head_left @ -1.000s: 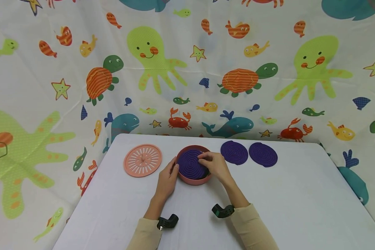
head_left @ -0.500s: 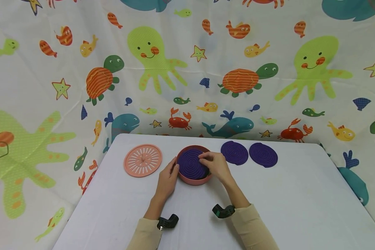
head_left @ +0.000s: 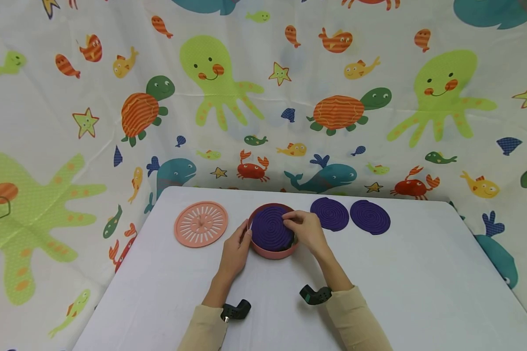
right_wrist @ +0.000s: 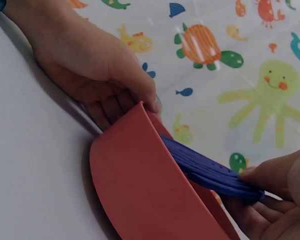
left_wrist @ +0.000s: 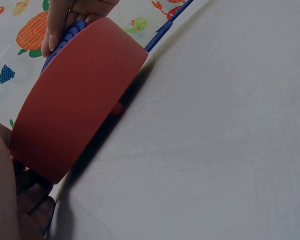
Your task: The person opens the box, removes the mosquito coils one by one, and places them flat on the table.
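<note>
A round pinkish-red mosquito coil holder (head_left: 274,255) stands at the back middle of the table. My left hand (head_left: 235,251) grips its left side, thumb near the rim and fingers along the outer wall. With thumb and fingers my right hand (head_left: 309,233) pinches the right edge of a purple mosquito coil (head_left: 270,229). In the right wrist view that coil (right_wrist: 210,167) looks thick and slants, its far part inside the holder and its pinched edge above the rim. Whether it is one coil or a stack I cannot tell. The holder's floor is hidden.
A pink slotted lid (head_left: 201,225) with a small central spike lies left of the holder. Two purple coils (head_left: 329,214) lie flat to the right, near the table's back edge. Behind hangs a sea-animal curtain (head_left: 263,97). The white table (head_left: 421,292) extends rightward.
My right hand has shifted slightly right and up, and the pinched coil has moved with it. My left hand stays on the holder, which has not visibly moved.
</note>
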### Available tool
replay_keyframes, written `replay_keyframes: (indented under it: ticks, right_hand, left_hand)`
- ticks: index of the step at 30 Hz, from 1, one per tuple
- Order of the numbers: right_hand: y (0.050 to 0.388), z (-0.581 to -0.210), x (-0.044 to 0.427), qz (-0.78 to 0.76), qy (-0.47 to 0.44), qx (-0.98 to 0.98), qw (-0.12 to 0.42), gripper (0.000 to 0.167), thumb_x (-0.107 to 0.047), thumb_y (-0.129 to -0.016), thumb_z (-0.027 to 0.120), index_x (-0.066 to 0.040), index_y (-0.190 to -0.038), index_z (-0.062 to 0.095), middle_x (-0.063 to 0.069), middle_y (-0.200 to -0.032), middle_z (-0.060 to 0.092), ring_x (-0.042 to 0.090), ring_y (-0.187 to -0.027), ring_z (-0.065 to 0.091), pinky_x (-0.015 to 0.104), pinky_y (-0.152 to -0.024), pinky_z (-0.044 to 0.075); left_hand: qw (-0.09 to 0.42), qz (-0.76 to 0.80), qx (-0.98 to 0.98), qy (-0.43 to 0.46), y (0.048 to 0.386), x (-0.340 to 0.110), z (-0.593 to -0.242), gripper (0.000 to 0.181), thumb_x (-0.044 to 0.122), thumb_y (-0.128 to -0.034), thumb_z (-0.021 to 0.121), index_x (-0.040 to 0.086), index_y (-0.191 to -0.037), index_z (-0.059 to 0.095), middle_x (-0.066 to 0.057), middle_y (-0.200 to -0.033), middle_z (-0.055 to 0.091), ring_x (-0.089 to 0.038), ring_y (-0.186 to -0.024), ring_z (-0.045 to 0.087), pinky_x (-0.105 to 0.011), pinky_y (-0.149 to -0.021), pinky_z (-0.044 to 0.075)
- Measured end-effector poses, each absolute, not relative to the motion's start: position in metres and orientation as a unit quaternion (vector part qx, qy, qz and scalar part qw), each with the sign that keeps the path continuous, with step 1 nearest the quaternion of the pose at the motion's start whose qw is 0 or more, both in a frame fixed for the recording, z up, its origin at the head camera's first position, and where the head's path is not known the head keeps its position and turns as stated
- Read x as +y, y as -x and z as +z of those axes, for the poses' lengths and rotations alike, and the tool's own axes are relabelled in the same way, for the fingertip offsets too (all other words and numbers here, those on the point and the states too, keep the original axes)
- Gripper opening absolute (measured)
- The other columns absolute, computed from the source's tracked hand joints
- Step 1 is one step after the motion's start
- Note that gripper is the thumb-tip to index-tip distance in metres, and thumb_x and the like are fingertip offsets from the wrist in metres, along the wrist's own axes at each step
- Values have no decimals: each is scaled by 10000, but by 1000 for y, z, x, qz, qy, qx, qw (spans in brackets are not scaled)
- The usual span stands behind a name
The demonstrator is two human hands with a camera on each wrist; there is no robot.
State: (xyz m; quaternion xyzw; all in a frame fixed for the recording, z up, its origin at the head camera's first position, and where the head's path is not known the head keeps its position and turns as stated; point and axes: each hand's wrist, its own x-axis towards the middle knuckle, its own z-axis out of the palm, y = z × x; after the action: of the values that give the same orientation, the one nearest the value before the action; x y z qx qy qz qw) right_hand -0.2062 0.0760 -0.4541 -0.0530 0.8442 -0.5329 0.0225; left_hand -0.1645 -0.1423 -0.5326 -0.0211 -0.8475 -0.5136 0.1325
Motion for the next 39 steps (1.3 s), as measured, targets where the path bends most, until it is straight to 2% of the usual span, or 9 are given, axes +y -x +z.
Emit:
replay_keyframes:
  ticks: [5, 12, 19, 27, 39]
  right_hand:
    - [206, -452, 80, -540, 49, 840, 21, 122, -127, -921, 714, -107, -1019, 785, 94, -1113, 752, 222, -1050, 685, 378, -921, 592]
    - [207, -447, 87, -558, 45, 829, 16, 141, -112, -926, 702, -85, -1042, 777, 108, -1131, 737, 223, -1046, 675, 270, -867, 576]
    - [208, -442, 93, -574, 39, 818, 12, 165, -102, -942, 681, -69, -1080, 766, 122, -1137, 725, 196, -999, 677, 240, -847, 593]
    - [205, -438, 101, -583, 28, 812, 1, 174, -102, -946, 682, -55, -1094, 760, 141, -1108, 726, 142, -899, 671, 151, -746, 569]
    - [205, -436, 106, -577, 13, 817, -3, 179, -110, -953, 674, -52, -1101, 756, 141, -1126, 710, 158, -940, 660, 133, -764, 554]
  left_hand:
    - [134, -512, -848, 17, 165, -142, -533, 466, 274, -1054, 500, 65, -1471, 505, -113, -1450, 577, -259, -1370, 532, -447, -1129, 461]
    - [132, -510, -850, 16, 165, -143, -533, 475, 312, -1057, 491, 89, -1476, 505, -102, -1459, 571, -257, -1378, 525, -452, -1137, 454]
    - [131, -513, -848, 14, 166, -144, -532, 478, 320, -1058, 492, 95, -1480, 502, -89, -1462, 570, -249, -1378, 525, -457, -1136, 454]
    - [121, -514, -849, 8, 165, -141, -532, 483, 324, -1058, 490, 82, -1476, 504, -95, -1470, 560, -255, -1390, 510, -447, -1158, 431]
    - [115, -514, -850, 0, 166, -142, -531, 480, 344, -1058, 486, 117, -1480, 506, -63, -1476, 557, -221, -1399, 501, -422, -1171, 420]
